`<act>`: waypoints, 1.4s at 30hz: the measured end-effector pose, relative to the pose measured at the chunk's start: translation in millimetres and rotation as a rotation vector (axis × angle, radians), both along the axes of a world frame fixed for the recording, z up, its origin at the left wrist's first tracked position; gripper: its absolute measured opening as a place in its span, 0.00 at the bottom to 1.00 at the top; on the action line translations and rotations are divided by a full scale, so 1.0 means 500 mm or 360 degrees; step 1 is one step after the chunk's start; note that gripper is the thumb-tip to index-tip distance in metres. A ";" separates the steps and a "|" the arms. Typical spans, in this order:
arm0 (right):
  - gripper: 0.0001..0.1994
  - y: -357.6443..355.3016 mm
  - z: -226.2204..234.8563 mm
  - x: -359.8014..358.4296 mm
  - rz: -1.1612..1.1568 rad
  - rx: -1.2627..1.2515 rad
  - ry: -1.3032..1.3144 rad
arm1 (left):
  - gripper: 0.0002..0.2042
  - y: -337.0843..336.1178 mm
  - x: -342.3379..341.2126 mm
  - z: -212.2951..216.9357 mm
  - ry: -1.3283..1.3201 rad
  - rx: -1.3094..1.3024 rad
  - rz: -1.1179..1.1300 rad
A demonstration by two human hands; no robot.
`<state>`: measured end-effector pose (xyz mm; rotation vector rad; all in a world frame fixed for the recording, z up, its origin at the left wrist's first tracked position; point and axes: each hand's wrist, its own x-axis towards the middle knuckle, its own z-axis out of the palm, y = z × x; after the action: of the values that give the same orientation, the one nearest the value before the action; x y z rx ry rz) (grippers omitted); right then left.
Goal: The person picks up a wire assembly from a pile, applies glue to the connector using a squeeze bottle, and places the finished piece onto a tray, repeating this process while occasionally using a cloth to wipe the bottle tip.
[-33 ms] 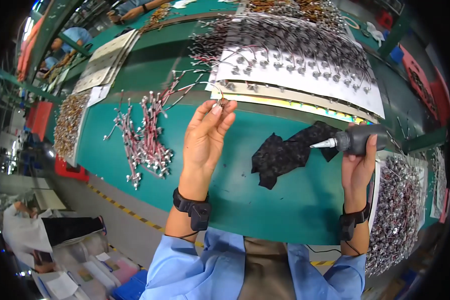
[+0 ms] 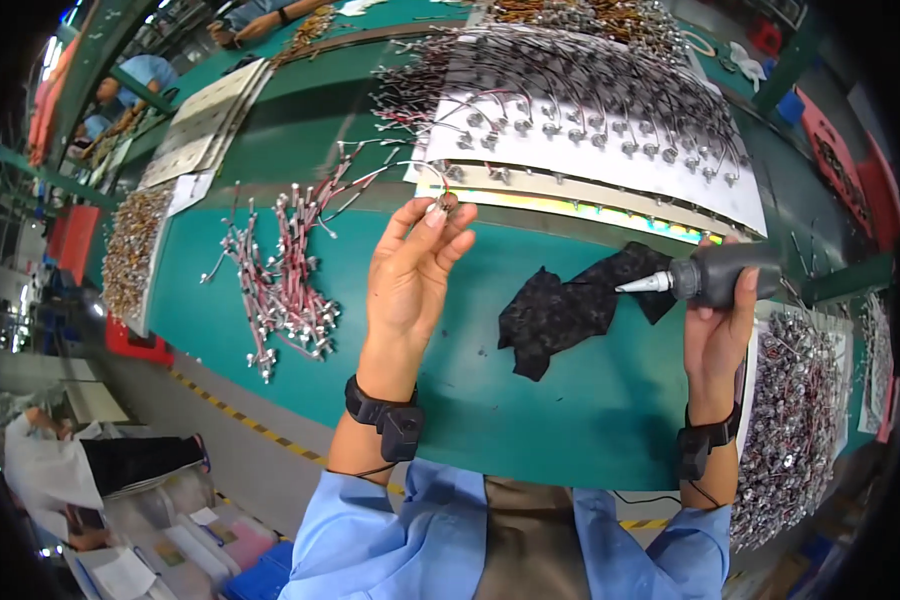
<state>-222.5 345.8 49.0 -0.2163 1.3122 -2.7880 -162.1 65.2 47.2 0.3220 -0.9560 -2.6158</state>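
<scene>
Between the thumb and fingertips of my left hand (image 2: 410, 275) is a small round metal part with wire leads (image 2: 448, 202), raised above the green table. My right hand (image 2: 715, 345) is wrapped round a dark squeeze bottle (image 2: 722, 277), tipped sideways, its pale pointed nozzle aimed left. Beneath the nozzle, a crumpled black cloth (image 2: 560, 315) lies on the table. To the left of my left hand is a loose pile of red and white wired parts (image 2: 288, 270). Beyond both hands, rows of similar wired parts (image 2: 590, 125) rest on white sheets (image 2: 740, 205).
The green table (image 2: 560, 440) stretches before me. At right stands a board heaped with wired parts (image 2: 795, 430); at far left are brass-coloured parts (image 2: 130, 250) and stacked pale boards (image 2: 200, 125). Green posts (image 2: 795, 65) frame the bench. Other people (image 2: 150, 75) are at the far left.
The table and its contents sit very slightly further left in the picture. Both hands keep their holds, with no clear movement of either.
</scene>
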 end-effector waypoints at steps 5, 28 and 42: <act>0.26 -0.057 0.073 -0.020 -0.0099 0.0093 0.0287 | 0.09 0.044 -0.011 -0.022 0.0018 -0.0200 -0.0119; 0.40 -0.094 0.006 0.015 -0.0452 0.0884 0.0848 | 0.08 0.098 0.028 -0.049 0.0002 -0.0622 -0.0265; 0.31 -0.156 0.046 0.013 0.0412 -0.0086 0.0087 | 0.09 0.114 0.037 -0.049 -0.0226 -0.0733 -0.0505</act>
<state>-215.9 267.9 72.2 -0.4342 1.1286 -2.6168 -143.8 122.2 22.7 0.2547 -1.7398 -2.5559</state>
